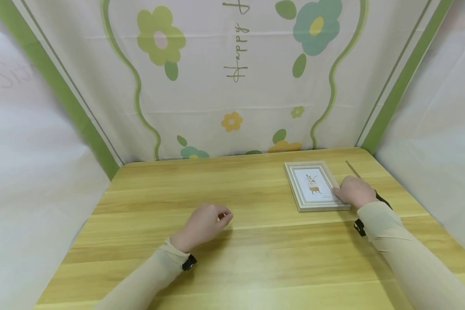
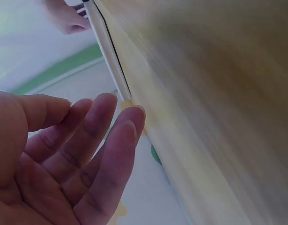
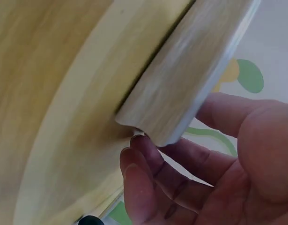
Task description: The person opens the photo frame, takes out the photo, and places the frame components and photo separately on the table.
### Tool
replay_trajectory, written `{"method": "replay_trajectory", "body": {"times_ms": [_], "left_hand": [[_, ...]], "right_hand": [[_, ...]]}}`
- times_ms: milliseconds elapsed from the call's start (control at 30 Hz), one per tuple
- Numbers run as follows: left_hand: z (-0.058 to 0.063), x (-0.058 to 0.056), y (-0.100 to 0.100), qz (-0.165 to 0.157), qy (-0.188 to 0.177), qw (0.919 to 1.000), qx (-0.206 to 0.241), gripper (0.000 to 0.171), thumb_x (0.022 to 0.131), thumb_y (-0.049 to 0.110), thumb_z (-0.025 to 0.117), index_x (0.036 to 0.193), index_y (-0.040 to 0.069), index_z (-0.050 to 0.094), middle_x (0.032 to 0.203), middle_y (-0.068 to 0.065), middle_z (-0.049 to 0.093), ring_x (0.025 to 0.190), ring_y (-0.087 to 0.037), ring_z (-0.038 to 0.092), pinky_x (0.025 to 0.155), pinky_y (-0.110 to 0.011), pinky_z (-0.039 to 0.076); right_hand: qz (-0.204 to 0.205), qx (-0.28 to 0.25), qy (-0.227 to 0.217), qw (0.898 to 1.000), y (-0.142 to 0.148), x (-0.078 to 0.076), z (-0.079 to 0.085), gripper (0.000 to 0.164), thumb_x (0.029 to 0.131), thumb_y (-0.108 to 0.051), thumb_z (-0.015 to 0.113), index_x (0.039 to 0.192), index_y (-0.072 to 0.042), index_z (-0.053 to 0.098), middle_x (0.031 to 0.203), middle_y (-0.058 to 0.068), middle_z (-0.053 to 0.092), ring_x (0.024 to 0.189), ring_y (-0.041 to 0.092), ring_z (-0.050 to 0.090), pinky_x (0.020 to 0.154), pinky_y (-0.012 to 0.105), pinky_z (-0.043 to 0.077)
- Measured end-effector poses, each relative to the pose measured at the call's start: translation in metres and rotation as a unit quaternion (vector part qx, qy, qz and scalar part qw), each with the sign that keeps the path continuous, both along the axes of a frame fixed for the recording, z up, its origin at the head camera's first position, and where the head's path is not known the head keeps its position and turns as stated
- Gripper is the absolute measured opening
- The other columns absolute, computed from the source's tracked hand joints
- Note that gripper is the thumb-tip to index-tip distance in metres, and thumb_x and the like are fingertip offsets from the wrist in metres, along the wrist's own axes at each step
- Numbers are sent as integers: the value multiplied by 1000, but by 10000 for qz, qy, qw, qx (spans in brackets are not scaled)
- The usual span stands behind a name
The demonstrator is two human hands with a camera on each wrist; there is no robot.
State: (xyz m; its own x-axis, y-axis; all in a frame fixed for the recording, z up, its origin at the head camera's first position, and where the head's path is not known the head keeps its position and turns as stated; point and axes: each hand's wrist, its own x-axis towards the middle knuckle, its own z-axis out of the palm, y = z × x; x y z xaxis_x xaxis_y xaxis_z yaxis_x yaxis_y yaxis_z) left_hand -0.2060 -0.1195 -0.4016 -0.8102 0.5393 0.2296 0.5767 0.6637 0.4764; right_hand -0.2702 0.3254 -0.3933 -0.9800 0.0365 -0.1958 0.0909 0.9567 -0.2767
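A pale picture frame (image 1: 315, 187) with a small plant-pot print lies face up on the right half of the wooden table. My right hand (image 1: 355, 191) grips its right edge. In the right wrist view, the thumb is on the face side of the picture frame (image 3: 181, 79) and the fingertips (image 3: 139, 180) are at its edge by the tabletop. My left hand (image 1: 204, 224) hovers over the table left of the frame, fingers loosely curled, holding nothing. In the left wrist view, its fingers (image 2: 99, 164) are bent with a gap to the thumb.
A thin brown stick (image 1: 352, 168) lies right of the frame, partly hidden behind my right hand; a dark part (image 1: 383, 200) shows beyond the wrist. A flowered cloth (image 1: 201, 86) hangs behind the table (image 1: 170, 185), and white cloth hangs at both sides.
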Motion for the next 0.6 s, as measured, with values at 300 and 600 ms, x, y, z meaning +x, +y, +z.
{"method": "replay_trajectory", "body": {"times_ms": [300,600], "left_hand": [[3,10,11,-198,144,9997,-20,19,99,18,61,93,8,77,80,6,71,60,1,55,63,-24,50],[7,8,7,30,-282,9996,59,21,101,20,60,100,7,77,80,4,70,52,-2,48,54,-24,44]], "right_hand": [[66,-65,-187,9998,0,-1,2,49,100,-37,52,57,-13,46,58,1,43,53,15,43,51,30,38],[21,-71,-266,9996,-1,-4,0,44,100,-33,49,62,-10,50,66,8,50,60,21,49,56,36,43]]}}
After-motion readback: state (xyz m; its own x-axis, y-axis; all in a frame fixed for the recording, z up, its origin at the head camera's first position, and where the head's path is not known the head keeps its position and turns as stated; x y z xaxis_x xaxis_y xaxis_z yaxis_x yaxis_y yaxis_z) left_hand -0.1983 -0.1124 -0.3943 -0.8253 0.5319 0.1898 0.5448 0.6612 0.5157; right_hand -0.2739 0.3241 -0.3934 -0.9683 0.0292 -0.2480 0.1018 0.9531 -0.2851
